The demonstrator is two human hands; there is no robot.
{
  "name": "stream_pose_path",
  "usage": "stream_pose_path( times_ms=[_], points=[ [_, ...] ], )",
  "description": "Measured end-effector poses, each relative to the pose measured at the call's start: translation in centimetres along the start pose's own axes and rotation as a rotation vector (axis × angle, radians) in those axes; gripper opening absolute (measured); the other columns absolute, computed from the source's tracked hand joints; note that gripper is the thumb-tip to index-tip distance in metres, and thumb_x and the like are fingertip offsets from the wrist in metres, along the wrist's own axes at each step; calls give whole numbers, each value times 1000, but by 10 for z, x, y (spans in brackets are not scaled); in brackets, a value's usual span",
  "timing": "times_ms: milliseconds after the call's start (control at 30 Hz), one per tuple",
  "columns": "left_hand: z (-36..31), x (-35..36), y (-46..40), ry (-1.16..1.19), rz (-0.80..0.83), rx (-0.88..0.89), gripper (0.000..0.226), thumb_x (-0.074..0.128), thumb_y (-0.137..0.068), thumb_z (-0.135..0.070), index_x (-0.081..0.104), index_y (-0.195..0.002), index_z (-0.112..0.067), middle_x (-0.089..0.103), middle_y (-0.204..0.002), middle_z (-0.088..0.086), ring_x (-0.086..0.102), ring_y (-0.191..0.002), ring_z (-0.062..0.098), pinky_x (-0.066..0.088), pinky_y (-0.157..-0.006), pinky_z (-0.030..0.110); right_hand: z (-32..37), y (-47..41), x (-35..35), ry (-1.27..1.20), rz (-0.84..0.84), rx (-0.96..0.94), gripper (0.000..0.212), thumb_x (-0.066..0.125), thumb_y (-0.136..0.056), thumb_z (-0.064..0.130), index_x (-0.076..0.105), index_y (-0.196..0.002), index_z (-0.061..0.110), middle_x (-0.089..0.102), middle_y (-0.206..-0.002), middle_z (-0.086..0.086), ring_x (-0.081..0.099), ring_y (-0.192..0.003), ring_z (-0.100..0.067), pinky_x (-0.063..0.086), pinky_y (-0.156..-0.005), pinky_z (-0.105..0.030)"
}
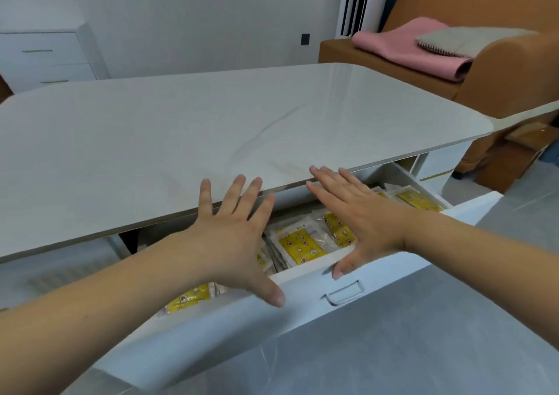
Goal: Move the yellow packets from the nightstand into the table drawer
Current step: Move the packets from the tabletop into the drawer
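Head view: yellow packets [302,248] between flat hands.

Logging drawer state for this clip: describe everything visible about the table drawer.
The drawer is white, looks like painted board, and has a metal bar handle on its front. It stands pulled out from under the pale tabletop, open. Inside lie many yellow packets in clear wrap, loosely piled. The left hand and right hand spread flat above it, each thumb resting on the front panel's top edge.
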State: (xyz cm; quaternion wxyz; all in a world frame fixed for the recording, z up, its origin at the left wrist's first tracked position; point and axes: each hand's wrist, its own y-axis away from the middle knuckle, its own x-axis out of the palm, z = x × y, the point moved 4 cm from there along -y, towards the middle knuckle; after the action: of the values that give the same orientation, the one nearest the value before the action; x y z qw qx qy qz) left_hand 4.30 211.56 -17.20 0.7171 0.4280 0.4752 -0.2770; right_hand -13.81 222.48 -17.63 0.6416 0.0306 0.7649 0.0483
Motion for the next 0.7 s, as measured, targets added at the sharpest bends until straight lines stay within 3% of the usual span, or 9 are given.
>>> stream_pose_path(
  times_ms=[133,267,433,533,700],
  points=[
    [18,-4,-11,45,-60,-75,149,53,-49,-96,-28,-150,-22,-38,-156,2,-41,-139,26,-17,-111,65,-14,-20,-1,-23,-11,77,142,40,-56,99,-31,-148,17,-39,-154,0,-36,-142,-17,-15,-120,-44],
    [35,-7,-22,102,-90,-110,142,55,-56,-92,-23,-152,-21,-25,-161,1,-26,-147,24,-10,-117,58,-22,-38,0,-51,-31,129,137,39,-60,98,-28,-150,20,-27,-160,1,-26,-146,-16,-13,-121,-43],
    [44,-10,-33,169,-173,-86,126,58,-71,-79,-15,-154,-20,-10,-164,0,-8,-151,23,8,-122,50,-26,-52,-1,-152,-43,195,126,43,-64,92,-6,-156,22,-9,-164,5,-8,-150,-13,-8,-121,-36],
    [44,-12,-40,143,-229,-74,112,57,-78,-70,-5,-156,-19,-2,-164,0,2,-150,23,15,-120,45,-25,-57,-4,-211,-142,244,116,52,-66,86,12,-156,24,7,-164,6,6,-150,-13,2,-122,-34],
    [47,-14,-48,56,-352,-64,84,56,-84,-60,20,-147,-19,24,-150,-1,28,-135,25,34,-105,42,-23,-66,-3,-225,-286,309,99,62,-69,78,34,-147,24,30,-154,7,24,-143,-15,15,-119,-33]
  ],
)
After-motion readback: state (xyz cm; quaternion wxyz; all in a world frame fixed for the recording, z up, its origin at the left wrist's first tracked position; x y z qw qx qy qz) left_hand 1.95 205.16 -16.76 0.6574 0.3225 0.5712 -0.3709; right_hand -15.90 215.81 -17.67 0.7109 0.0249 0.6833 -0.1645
